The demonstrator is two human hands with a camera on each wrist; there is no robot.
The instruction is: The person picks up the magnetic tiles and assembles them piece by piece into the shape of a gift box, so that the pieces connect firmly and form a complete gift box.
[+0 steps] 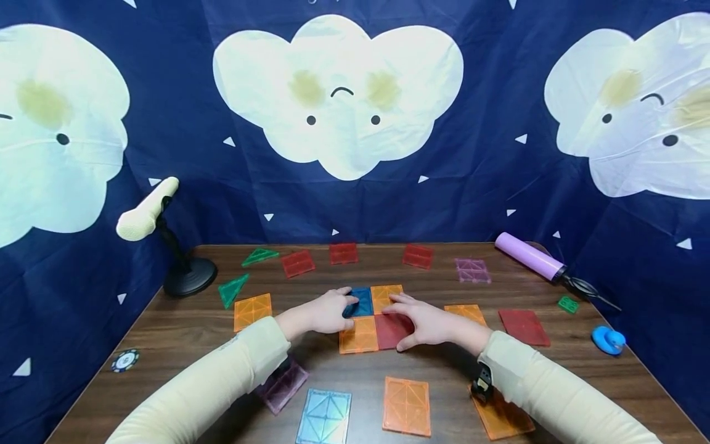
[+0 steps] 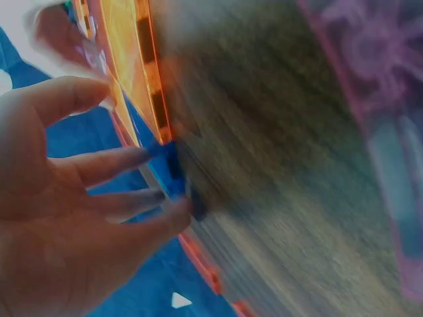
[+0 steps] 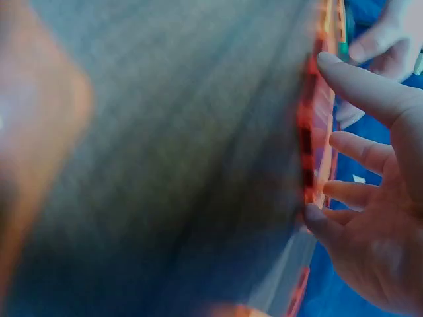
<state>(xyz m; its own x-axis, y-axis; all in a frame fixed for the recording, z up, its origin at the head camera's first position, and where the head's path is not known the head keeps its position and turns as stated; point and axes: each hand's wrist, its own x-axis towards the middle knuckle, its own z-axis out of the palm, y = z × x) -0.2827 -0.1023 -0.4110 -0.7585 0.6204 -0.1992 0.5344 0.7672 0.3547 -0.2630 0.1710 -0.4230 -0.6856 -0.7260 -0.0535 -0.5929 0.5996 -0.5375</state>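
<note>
Resting on the table (image 1: 166, 333), your left hand (image 1: 324, 311) lies over the blue tile (image 1: 363, 302) with its fingers curled at the tile's near-left edge; the left wrist view suggests the fingertips (image 2: 165, 214) are catching that edge, probably so the piece can be nudged or lifted against its neighbours; the blur keeps me from saying whether it is truly gripped. To its right sit the orange tile (image 1: 386, 295) behind and another orange tile (image 1: 359, 336) in front, all four edge to edge in a flat square near the table's centre. Your right hand (image 1: 424, 324) lies flat, fingers relaxed, on the red tile (image 1: 388, 330), seemingly pinning the block in place. The tiles are translucent, framed squares with diagonal ribs; loose ones lie scattered around.
</note>
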